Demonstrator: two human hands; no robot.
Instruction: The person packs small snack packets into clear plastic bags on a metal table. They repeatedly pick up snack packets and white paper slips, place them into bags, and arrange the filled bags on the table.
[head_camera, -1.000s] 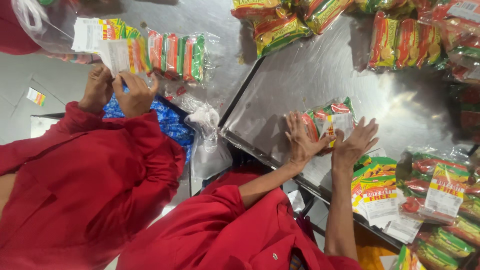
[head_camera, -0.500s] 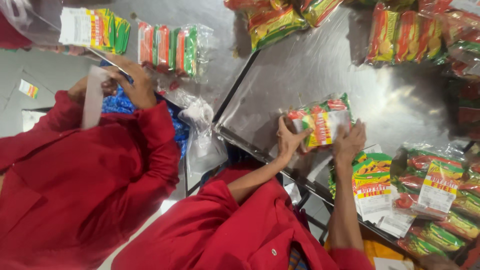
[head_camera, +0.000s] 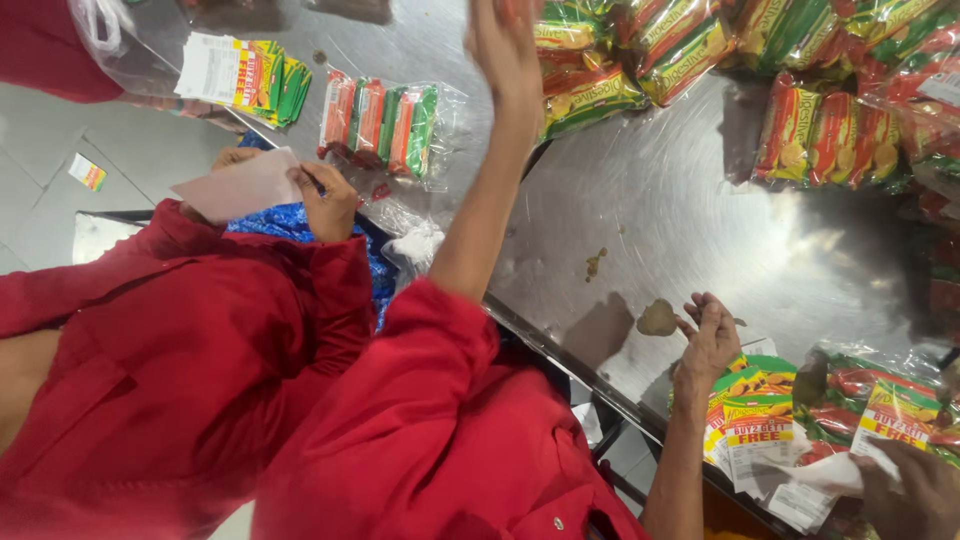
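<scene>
Crowding the far edge of the steel table, heaps of biscuit packs in green, yellow and red wrappers lie loose, with more red and green ones toward the far right corner. Nearer the left corner a clear bag holds a row of red and green packs, and beside it sits a stack of printed labels. The left hand is raised high over the far heaps, fingers spread and holding nothing that shows. The right hand rests on the near edge, fingers loosely apart, touching the top of a pile of yellow and green leaflets. Just right of that pile a bag of red packs lies against the edge. A co-worker in red holds a white paper slip in both hands over a blue bag. Another person's hand grips a paper at the near right corner.
</scene>
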